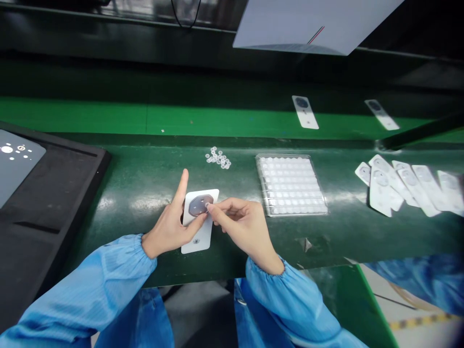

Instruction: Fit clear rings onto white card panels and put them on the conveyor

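Note:
A white rounded panel [204,240] with a dark octagonal area [197,207] is tilted slightly on the green bench in front of me. My left hand [171,227] holds it from the left, the thumb across its face and the index finger stretched upward; the other fingers are partly hidden. My right hand [242,223] is closed in a pinch at the octagon's right edge, with a small pale round piece [208,205] at the fingertips. Beyond the panel lies a loose cluster of small clear round pieces [218,158].
A clear tray [325,209] with rows of white round pieces sits to the right. Several similar panels [380,188] overlap farther right; two more panels [305,112] lie on the green strip behind. A black tray [72,193] stands at left. A blue sleeve [424,280] shows at right.

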`<state>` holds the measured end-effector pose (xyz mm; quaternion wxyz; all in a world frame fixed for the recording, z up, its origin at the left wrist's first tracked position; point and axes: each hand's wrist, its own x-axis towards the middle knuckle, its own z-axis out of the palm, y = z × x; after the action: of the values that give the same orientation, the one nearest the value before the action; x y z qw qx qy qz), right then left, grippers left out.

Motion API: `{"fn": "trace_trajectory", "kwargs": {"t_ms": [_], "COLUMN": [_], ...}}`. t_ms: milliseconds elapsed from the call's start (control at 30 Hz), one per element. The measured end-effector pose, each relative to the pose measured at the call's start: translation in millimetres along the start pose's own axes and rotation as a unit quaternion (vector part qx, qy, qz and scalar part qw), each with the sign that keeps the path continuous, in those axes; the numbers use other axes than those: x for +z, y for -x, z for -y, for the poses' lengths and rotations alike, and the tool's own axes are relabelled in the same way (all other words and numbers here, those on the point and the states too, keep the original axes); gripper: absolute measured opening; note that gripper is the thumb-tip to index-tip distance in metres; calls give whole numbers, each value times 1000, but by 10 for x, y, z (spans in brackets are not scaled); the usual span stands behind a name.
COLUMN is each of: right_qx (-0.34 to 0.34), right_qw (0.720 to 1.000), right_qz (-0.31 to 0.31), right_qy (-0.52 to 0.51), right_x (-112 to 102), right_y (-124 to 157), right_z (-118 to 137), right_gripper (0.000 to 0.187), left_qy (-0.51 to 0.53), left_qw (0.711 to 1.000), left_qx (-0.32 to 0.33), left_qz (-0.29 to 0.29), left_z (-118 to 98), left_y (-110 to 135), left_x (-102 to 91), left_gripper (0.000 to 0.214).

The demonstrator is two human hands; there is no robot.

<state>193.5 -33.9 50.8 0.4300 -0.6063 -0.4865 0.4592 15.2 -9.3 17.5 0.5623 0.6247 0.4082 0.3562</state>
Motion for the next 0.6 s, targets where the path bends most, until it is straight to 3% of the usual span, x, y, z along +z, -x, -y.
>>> {"fn": "trace_trajectory", "kwargs": {"t_ms": [300, 433, 500, 600], "right_qx": [43, 26, 22, 19], "right_qw": [997, 999, 998, 996], "right_qz": [61, 35, 45, 75], "right_qy": [-7, -1, -30, -53], "right_x": [-89, -154, -147, -113], "right_y": [-114, -153, -133, -87], "right_z": [69, 49, 31, 13], "right_gripper": [43, 42, 49, 40], "left_qy": [-7, 26, 46, 68], "left_qw": [1000, 999, 999, 997], "left_qx": [25, 20, 8, -25], "left_qz": [-4, -6, -1, 5], "left_z": [-30, -30, -22, -8], "left_y": [-5, 19, 15, -27], "left_x": [-21, -22, -21, -26], "left_gripper": [100, 100, 95, 77]}}
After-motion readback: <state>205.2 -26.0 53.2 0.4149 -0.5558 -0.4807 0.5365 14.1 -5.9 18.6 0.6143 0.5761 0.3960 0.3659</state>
